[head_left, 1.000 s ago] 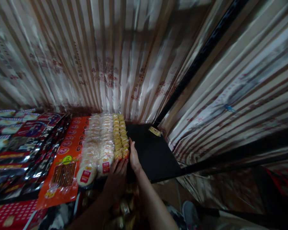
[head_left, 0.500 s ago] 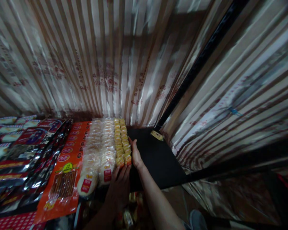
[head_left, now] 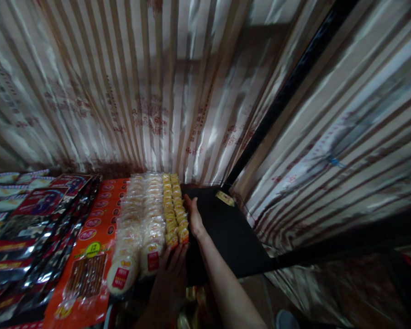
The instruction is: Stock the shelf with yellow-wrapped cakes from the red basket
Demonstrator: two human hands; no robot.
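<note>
Two rows of small yellow packets (head_left: 171,214) are set front to back on a black shelf (head_left: 231,237). Their front end is met by the left hand (head_left: 170,269), its fingers stretched out; the right side is flanked by the right hand (head_left: 195,220), opened flat, thumb raised. No packet is seen pinched by either. The packets are judged light, with slick wrappers and perhaps crumbly contents, so they are best held from the outer sides and ends, with even, gentle pressure. To their left, clear-wrapped round crackers (head_left: 153,242) are lined up with red labels, the characters too blurred to be read. Beyond, an orange bag (head_left: 85,258) is marked with ovals and a yellow circle, likewise unreadable. Dark red characters, also illegible, are printed on the striped sheeting (head_left: 192,87) behind.
</note>
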